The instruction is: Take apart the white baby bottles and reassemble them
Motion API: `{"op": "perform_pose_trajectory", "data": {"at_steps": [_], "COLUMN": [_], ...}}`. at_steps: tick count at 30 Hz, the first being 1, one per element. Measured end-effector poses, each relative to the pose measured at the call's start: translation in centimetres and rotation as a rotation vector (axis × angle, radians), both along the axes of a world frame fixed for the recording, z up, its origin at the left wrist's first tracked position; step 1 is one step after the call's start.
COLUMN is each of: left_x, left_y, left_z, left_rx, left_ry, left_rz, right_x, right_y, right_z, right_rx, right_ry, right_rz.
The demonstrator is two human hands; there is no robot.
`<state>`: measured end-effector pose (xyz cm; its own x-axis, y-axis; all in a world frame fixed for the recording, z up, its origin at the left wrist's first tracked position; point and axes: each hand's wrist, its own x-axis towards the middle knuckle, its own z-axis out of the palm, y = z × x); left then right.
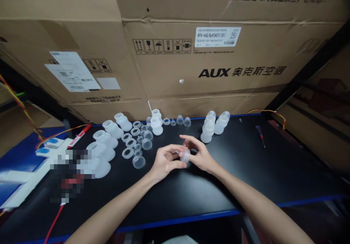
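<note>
My left hand (166, 161) pinches a clear baby bottle collar ring (185, 156) between thumb and fingers, held above the black table. On the ring's other side, my right hand (201, 153) grips it too, with its index finger raised. A nipple seems to sit in the ring, but fingers partly cover it. Left of my hands lie several loose collar rings (128, 153), small clear nipples (138, 152) and dome caps (139, 161). Behind them, frosted baby bottles (156, 126) stand without tops.
More uncapped bottles (105, 140) line the left side. Capped bottles (207, 130) stand at the back right, and a screwdriver (260, 136) lies farther right. A white power strip (35, 174) is at the left edge. A large cardboard box (169, 65) walls off the back.
</note>
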<state>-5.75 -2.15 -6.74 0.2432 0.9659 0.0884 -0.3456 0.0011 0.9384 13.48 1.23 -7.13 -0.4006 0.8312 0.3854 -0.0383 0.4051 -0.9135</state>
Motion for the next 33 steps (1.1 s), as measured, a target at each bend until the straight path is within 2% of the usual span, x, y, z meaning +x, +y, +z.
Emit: {"op": "perform_pose_trajectory", "data": {"at_steps": [7, 11, 14, 17, 21, 23, 26, 28, 30, 33], "left_x": [-0.2, -0.3, -0.2, 0.2, 0.1, -0.8, -3.6, -5.8, -7.7, -9.3], "left_y": [-0.1, -0.2, -0.1, 0.2, 1.4, 2.3, 3.9, 5.3, 6.8, 9.1], "left_z": [-0.6, 0.0, 0.4, 0.3, 0.4, 1.1, 2.6, 3.5, 4.0, 3.8], "left_rx": [-0.053, -0.045, -0.021, 0.019, 0.166, 0.276, 0.488, 0.567, 0.555, 0.482], "left_ry": [0.006, 0.083, 0.16, 0.218, 0.319, 0.398, 0.583, 0.701, 0.776, 0.814], "left_rz": [-0.079, -0.148, -0.115, 0.007, 0.182, 0.344, 0.675, 0.811, 0.846, 0.776], "right_x": [0.3, 0.4, 0.2, -0.3, -0.7, -0.7, -0.6, -0.7, -0.8, -0.8], "right_y": [0.0, 0.0, 0.0, 0.1, 0.8, 1.3, 1.7, 1.8, 1.8, 1.8], "right_z": [-0.2, -0.2, -0.4, -0.9, -1.9, -2.3, -2.8, -3.0, -3.1, -3.2], "right_rx": [-0.049, -0.093, -0.123, -0.165, -0.195, -0.201, -0.178, -0.129, -0.087, -0.048], "right_ry": [-0.007, 0.005, 0.006, -0.004, -0.017, -0.029, -0.087, -0.136, -0.177, -0.212], "right_rz": [0.093, 0.106, 0.056, -0.035, -0.135, -0.143, -0.127, -0.125, -0.116, -0.095]}}
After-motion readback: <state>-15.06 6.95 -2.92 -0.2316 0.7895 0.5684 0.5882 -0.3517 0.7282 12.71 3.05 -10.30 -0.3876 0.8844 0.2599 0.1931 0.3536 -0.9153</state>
